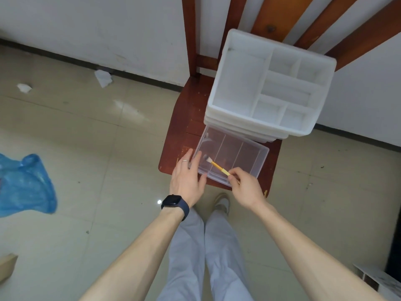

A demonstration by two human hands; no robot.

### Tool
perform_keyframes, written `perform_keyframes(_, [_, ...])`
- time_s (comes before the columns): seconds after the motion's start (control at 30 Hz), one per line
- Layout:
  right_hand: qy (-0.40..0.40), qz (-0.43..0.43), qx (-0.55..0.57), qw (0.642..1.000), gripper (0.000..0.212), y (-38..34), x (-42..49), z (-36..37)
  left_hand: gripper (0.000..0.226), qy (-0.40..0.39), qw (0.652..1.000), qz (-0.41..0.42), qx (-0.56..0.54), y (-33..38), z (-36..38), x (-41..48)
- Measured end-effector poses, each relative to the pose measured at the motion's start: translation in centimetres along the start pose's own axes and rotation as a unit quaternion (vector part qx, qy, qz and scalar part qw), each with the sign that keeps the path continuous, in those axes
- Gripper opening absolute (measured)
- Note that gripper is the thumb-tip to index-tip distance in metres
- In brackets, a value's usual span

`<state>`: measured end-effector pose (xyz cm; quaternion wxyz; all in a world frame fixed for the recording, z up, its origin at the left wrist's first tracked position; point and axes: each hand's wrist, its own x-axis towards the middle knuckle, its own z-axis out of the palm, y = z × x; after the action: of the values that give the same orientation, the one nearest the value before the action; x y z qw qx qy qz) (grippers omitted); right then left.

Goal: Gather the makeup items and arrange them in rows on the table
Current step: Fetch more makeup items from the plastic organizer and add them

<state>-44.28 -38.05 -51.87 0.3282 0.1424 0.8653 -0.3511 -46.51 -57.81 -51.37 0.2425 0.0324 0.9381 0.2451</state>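
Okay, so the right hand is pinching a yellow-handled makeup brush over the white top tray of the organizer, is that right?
Not quite. The head view shows the right hand pinching the yellow-handled makeup brush over the clear pulled-out drawer, not over the white top tray, which sits farther back on the chair.

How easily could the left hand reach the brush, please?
Probably yes: the left hand rests open on the drawer rim, beside the brush bristles, and the drawer top is open; the right hand pinches only the handle end.

Open-topped drawer (pixel 245 153), organizer (pixel 237 79) overhanging its rear
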Motion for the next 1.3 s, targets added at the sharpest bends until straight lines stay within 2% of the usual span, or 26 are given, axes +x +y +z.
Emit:
perform_keyframes(0.07, [0.003,-0.032,0.009,0.999,0.02,0.0,-0.9,0.1,0.057,0.049,0.994,0.078,0.053,0.5,-0.4,0.1])
perform_keyframes(0.17, [0.035,-0.077,0.021,0.996,0.019,0.0,-2.2,0.1,0.029,0.105,0.961,0.216,0.136,0.0,-0.7,0.3])
perform_keyframes(0.23, [0.081,-0.079,0.052,0.992,0.017,-0.2,-2.7,0.2,0.014,0.118,0.949,0.259,0.137,-1.0,-1.0,0.3])
perform_keyframes(0.3, [0.121,-0.046,0.107,0.986,0.022,-0.4,-2.9,0.4,0.011,0.12,0.966,0.21,0.088,-2.3,-1.4,0.2])
perform_keyframes(0.37, [0.137,0.0,0.121,0.983,0.033,-0.6,-2.8,0.8,0.015,0.133,0.989,0.057,-0.015,-3.6,-1.9,-0.2])
perform_keyframes(0.47, [0.1,-0.016,0.013,0.995,0.044,-0.5,-2.6,2.3,0.017,0.15,0.966,-0.163,-0.13,-6.2,-2.2,0.1])
perform_keyframes(0.53, [0.053,-0.047,-0.09,0.993,0.045,-0.6,-2.3,3.6,0.019,0.12,0.96,-0.221,-0.126,-7.8,-2.0,0.7])
perform_keyframes(0.6, [0.039,-0.055,-0.161,0.985,0.04,-0.6,-1.8,4.7,0.019,0.083,0.96,-0.241,-0.115,-9.0,-1.6,1.2])
perform_keyframes(0.77, [0.108,-0.053,-0.179,0.977,0.028,-0.5,-1.0,5.7,0.018,0.035,0.967,-0.233,-0.098,-9.9,-0.1,2.7])
perform_keyframes(0.93, [0.124,-0.072,-0.166,0.976,0.026,-0.2,-0.9,5.6,0.03,0.038,0.973,-0.207,-0.092,-9.9,1.2,3.7])
perform_keyframes(1.13, [0.118,-0.066,-0.177,0.975,0.027,-0.3,-0.9,5.6,0.031,0.033,0.974,-0.208,-0.079,-9.9,1.4,4.0])
perform_keyframes(1.3, [0.092,-0.047,-0.186,0.977,0.031,-0.8,-1.1,5.5,0.031,-0.005,0.976,-0.203,-0.075,-9.9,0.6,3.9])
